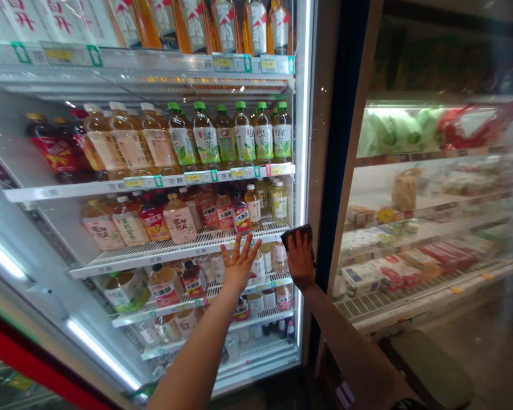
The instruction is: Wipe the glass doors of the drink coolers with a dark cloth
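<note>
My left hand is open with its fingers spread, in front of the middle shelves of a lit drinks cooler. Small bottles with dark caps, one a tea bottle, stand just above its fingertips; I cannot tell whether the hand touches anything. At the cooler's right edge, my right hand presses a dark flat pad against the door frame. Its fingers lie over the pad, hiding most of it, so its exact kind is unclear.
Green-capped tea bottles fill the shelf above. Amber bottles stand on the top shelf. To the right is a second chilled case with packaged food. A red edge crosses the lower left, and an olive rounded object sits low at right.
</note>
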